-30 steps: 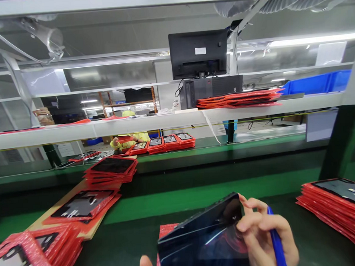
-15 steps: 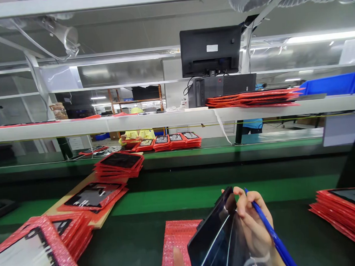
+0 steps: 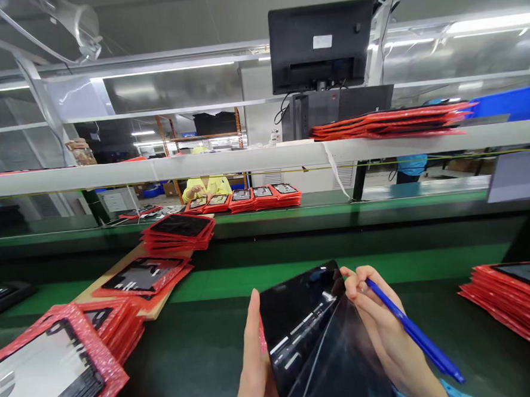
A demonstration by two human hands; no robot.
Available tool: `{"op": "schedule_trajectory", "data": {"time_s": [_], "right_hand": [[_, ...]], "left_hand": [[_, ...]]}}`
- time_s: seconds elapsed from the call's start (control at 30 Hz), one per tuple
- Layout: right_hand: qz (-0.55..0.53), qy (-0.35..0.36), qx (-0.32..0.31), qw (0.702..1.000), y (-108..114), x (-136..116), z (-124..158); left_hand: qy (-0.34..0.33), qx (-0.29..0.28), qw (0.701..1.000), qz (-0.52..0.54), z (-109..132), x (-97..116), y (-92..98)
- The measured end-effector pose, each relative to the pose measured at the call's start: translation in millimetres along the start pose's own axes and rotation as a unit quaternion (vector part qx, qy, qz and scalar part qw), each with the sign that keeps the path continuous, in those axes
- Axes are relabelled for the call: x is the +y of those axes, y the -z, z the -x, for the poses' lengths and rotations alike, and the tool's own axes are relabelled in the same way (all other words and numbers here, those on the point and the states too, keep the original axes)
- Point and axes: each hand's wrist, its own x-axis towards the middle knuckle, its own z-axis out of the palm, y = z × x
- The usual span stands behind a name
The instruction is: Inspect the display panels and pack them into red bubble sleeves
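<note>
My left hand (image 3: pixel 254 367) is closed round the left edge of a glossy black tablet screen (image 3: pixel 289 305), thumb upright along its side. The screen is tilted with its face toward me. Near its top right corner, the fingertips of my right hand (image 3: pixel 384 320) pinch a clear protective film (image 3: pixel 346 355), which is creased and partly lifted off the glass. A blue pen (image 3: pixel 414 333) also rests in my right hand, slanting down to the right. A sliver of red bubble wrap (image 3: pixel 262 336) shows behind the screen; the rest of it is hidden.
Left of me lie red bubble-wrap pouches (image 3: pixel 107 376) with panels on them, and more stacked pouches (image 3: pixel 177 234) on a wooden board (image 3: pixel 153 312). Another stack (image 3: pixel 509 309) is at the right. A shelf (image 3: pixel 227 163) crosses ahead, carrying a monitor (image 3: pixel 323 48). A person in yellow (image 3: pixel 208 185) works beyond.
The screen has turned more toward me, and my left hand has come up to its left edge. The film stands further off the glass. The red bubble wrap beneath is now mostly covered.
</note>
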Motion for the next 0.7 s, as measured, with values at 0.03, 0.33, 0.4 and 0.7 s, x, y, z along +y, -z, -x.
{"op": "schedule_trajectory", "data": {"time_s": [0.03, 0.33, 0.4, 0.7], "right_hand": [[-0.013, -0.011, 0.000, 1.000, 0, 0, 0], [-0.101, -0.130, 0.145, 0.976, 3, -1, -4], [-0.114, -0.134, 0.152, 0.973, 5, 0, -7], [-0.157, -0.138, 0.096, 0.973, 4, 1, -16]], "left_hand": [[0.003, 0.001, 1.000, 0.009, -3, 2, -0.4], [-0.014, -0.035, 0.980, 0.196, -17, 20, -9.6], [0.017, -0.051, 0.973, 0.225, -16, 22, -8.5], [0.058, 0.012, 0.977, 0.205, -14, 22, -2.4]]}}
